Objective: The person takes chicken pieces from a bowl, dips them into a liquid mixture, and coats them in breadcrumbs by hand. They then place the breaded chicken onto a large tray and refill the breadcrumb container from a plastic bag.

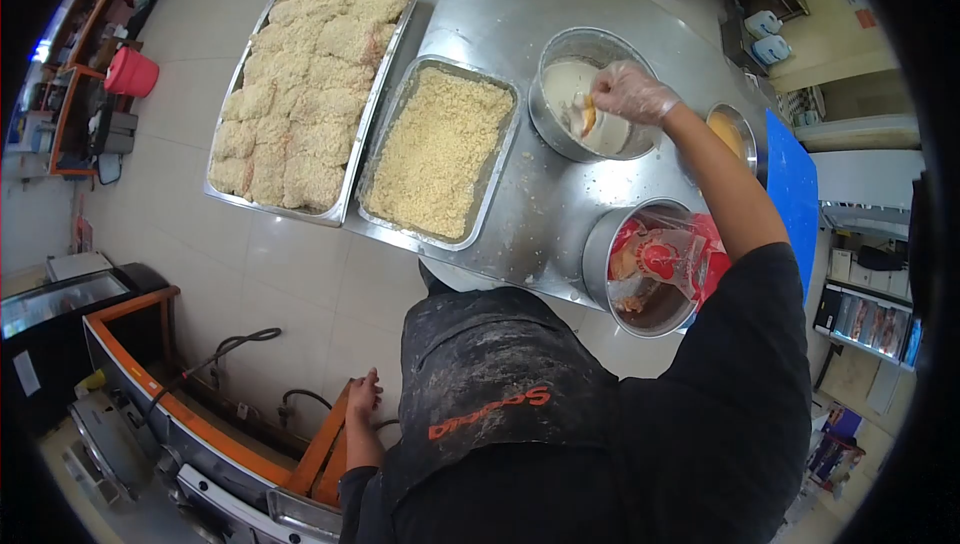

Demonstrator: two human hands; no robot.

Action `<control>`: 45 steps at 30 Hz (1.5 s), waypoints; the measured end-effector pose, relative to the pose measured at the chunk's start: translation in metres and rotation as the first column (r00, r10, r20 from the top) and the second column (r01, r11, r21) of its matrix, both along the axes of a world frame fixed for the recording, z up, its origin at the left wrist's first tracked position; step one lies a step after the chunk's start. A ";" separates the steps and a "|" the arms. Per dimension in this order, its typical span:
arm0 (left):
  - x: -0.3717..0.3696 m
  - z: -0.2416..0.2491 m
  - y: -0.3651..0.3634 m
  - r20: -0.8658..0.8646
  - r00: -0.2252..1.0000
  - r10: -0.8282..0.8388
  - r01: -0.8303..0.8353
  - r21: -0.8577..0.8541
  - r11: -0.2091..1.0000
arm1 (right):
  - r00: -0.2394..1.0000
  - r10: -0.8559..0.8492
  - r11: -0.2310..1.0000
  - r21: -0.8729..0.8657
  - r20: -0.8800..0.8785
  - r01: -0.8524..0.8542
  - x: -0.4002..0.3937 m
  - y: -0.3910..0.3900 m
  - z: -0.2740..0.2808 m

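Observation:
My right hand (pixel 632 94), in a clear plastic glove, pinches a yellowish piece of meat (pixel 587 122) partly coated in white. It is over a round metal pot (pixel 546 129) of white batter (pixel 568 79). To the left of the pot lies a metal tray (pixel 507 134) of pale breadcrumbs (pixel 440 149). A bigger tray (pixel 352 169) beyond it is packed with breaded pieces (pixel 310 84). My bare left hand (pixel 364 396) hangs low beside my apron, fingers loosely bent and apart, holding nothing I can see.
Near the steel table's (pixel 470 9) front edge stands another pot (pixel 598 279), with raw meat and a red-printed plastic bag (pixel 665 249) inside. A bowl of yellow liquid (pixel 728 132) and a blue board (pixel 790 204) are at the right. An orange-edged counter (pixel 190 404) stands at lower left.

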State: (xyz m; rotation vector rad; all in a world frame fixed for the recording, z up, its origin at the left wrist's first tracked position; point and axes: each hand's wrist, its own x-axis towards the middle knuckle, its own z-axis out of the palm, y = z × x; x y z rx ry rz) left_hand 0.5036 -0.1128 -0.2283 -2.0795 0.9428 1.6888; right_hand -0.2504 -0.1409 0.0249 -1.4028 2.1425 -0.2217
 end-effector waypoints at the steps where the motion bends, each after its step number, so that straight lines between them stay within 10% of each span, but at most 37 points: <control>1: -0.014 0.008 -0.008 0.002 1.000 -0.024 0.024 -0.039 0.999 | 0.997 -0.074 0.997 -0.006 0.029 0.075 -0.005 0.003 -0.001; 9: -0.041 0.027 -0.023 -0.037 0.995 -0.094 0.095 0.015 0.995 | 0.954 -0.050 0.986 0.136 -0.297 0.095 -0.038 0.015 -0.100; 20: -0.050 0.075 0.026 0.103 0.983 -0.152 0.130 0.198 0.972 | 0.946 -0.320 0.943 0.077 -0.053 0.323 -0.012 0.009 -0.075; 30: -0.011 0.001 0.011 -0.041 0.998 0.054 -0.046 0.184 0.982 | 0.927 -0.364 0.922 0.107 -0.090 0.372 -0.006 -0.017 -0.078; 36: -0.048 0.045 -0.011 0.004 1.000 -0.016 0.016 0.103 0.995 | 0.944 -0.316 0.941 0.097 -0.090 0.324 -0.019 -0.021 -0.092; 45: 0.014 -0.012 0.010 -0.043 0.999 -0.027 0.036 0.220 0.975 | 0.937 0.035 0.998 -0.042 -0.349 -0.053 -0.044 -0.017 -0.030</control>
